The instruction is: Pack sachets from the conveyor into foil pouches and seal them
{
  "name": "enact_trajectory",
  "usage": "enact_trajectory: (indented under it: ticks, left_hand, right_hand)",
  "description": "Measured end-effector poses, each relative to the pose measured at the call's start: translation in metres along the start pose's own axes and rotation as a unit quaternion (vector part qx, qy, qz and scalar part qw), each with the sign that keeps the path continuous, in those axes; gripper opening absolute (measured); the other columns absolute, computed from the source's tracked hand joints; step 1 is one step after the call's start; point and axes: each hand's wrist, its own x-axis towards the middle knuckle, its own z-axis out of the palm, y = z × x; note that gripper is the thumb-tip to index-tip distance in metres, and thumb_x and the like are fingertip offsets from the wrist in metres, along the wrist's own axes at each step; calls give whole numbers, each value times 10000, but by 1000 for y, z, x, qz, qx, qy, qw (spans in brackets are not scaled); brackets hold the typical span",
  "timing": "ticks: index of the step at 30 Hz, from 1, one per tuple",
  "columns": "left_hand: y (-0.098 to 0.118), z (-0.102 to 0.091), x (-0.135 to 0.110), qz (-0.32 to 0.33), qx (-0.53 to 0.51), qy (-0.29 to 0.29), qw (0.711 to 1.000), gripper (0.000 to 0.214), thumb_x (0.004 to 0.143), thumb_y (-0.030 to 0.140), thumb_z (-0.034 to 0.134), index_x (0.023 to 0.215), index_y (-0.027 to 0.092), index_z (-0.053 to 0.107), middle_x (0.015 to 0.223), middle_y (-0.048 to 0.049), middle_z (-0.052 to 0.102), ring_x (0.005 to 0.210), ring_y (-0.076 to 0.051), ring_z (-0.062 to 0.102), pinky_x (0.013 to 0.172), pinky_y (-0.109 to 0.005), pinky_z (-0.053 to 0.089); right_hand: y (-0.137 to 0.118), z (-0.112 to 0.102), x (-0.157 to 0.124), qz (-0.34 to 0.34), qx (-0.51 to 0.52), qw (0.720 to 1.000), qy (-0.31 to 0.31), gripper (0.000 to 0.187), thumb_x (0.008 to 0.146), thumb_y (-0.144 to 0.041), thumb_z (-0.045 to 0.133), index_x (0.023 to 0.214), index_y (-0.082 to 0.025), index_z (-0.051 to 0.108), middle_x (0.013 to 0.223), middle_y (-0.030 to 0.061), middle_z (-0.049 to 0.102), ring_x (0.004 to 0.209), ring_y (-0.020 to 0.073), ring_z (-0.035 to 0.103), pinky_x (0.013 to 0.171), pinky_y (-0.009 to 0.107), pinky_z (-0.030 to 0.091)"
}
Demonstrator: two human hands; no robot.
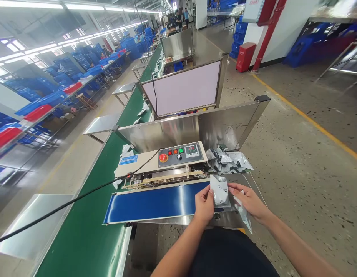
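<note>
My left hand [204,203] and my right hand [247,200] both pinch a small silver foil pouch [220,190], held upright over the right end of the blue belt [151,203] of a band sealer machine [163,161]. My right hand also grips a second silver pouch [244,215] that hangs below its palm. A heap of several silver pouches [228,161] lies just beyond my hands on a steel tray [254,184].
The sealer's panel carries a red stop button [163,157] and a digital display [191,150]. A black cable [80,198] crosses the long green conveyor [88,227] on the left. Steel partitions [195,130] stand behind. Blue crates [51,98] line the left; people stand far back.
</note>
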Motion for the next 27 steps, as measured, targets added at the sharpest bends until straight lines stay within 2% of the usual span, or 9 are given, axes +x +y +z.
enact_trajectory:
  ticks: [2,5,8,10,12,14,16,21,27]
  left_hand:
    - [-4,-1,1,-1,18,13,1000,686,929,733,778,1239,131,885,1104,-146,874,965,-305,785,923,-412,635]
    - [-9,1,3,-3,27,41,999,638,911,722,797,1153,142,901,1028,-142,871,903,-303,769,881,-418,627]
    - [-13,5,5,-4,32,70,997,620,896,720,808,1083,134,892,995,-150,863,870,-295,755,844,-401,612]
    - [-17,7,8,-10,43,87,995,599,869,712,834,1016,133,877,945,-144,849,838,-272,739,799,-362,593]
    - [-22,9,14,-35,51,119,991,575,816,701,877,918,136,851,834,-117,810,769,-236,703,731,-321,562]
    - [-27,11,23,-77,42,161,983,566,757,694,912,827,142,812,707,-69,736,675,-191,637,656,-285,513]
    - [-31,12,33,-115,12,193,975,569,700,684,936,766,142,776,626,-25,660,598,-146,557,601,-258,452]
    - [-30,3,47,-133,-45,231,963,569,577,641,962,681,134,724,572,11,577,524,-83,397,543,-240,316]
    - [-17,-37,38,-108,-33,250,962,571,626,670,924,748,134,771,640,-43,658,598,-153,539,631,-293,442]
  right_hand:
    - [-4,-1,1,-8,-20,1000,1,655,746,-809,875,1002,-207,886,848,87,789,798,272,719,701,339,586]
    - [-12,-2,4,-36,-84,995,-25,546,784,-767,832,850,-226,872,864,90,813,816,293,727,733,353,593]
    - [-14,-6,5,-85,-137,986,-39,485,826,-722,777,822,-244,863,880,81,824,838,301,738,785,364,598]
    - [-12,-12,5,-97,-168,981,-23,453,837,-696,751,820,-256,857,888,75,826,854,310,746,798,370,594]
    - [-7,-18,6,-63,-209,975,32,452,838,-694,725,828,-260,850,786,68,788,751,294,713,700,365,560]
    - [-2,-24,10,10,-244,965,91,460,842,-693,699,854,-256,842,604,39,673,571,251,596,561,348,462]
    - [0,-26,18,67,-257,957,114,437,844,-661,688,857,-247,827,519,8,574,491,219,494,507,333,377]
    - [-3,-6,48,72,-268,956,97,319,801,-538,682,720,-236,743,644,22,650,616,220,571,565,312,384]
    - [-1,28,72,54,-276,958,60,343,775,-535,760,623,-257,629,548,-13,528,563,201,515,550,305,356]
